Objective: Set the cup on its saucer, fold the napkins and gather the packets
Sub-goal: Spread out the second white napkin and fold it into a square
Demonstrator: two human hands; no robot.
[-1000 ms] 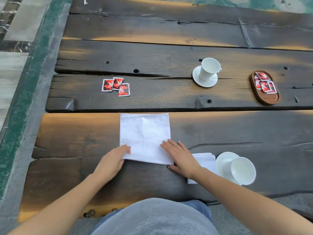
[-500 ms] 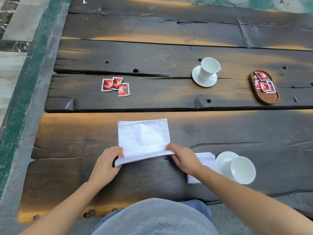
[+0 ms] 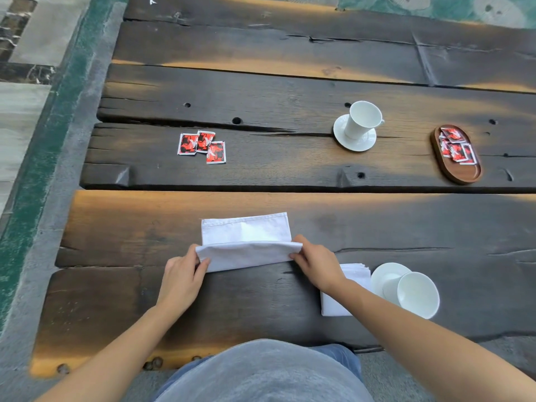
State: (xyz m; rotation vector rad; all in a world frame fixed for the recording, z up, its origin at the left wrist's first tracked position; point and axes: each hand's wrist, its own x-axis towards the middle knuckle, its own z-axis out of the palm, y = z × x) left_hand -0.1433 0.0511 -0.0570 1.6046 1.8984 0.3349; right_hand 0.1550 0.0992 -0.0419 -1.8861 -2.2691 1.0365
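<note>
A white napkin (image 3: 246, 242) lies on the near plank, its near half lifted and rolled over toward the far edge. My left hand (image 3: 182, 274) pinches its left corner and my right hand (image 3: 316, 264) pinches its right corner. A stack of folded napkins (image 3: 345, 297) lies partly under my right forearm. Beside it a white cup (image 3: 414, 291) stands on its saucer (image 3: 383, 274). A second cup (image 3: 361, 118) stands on a saucer (image 3: 354, 140) on the far plank. Three red packets (image 3: 201, 145) lie loose at the left. More red packets fill an oval wooden tray (image 3: 464, 174) at the right.
The table is dark, rough wooden planks (image 3: 290, 91) with gaps and holes between them. Its left edge meets a grey and green paved floor (image 3: 43, 140). My lap shows below the near edge.
Both hands have lifted the napkin's near edge off the table and carried it away from me, folding the napkin over itself. The cups, packets and tray have not moved.
</note>
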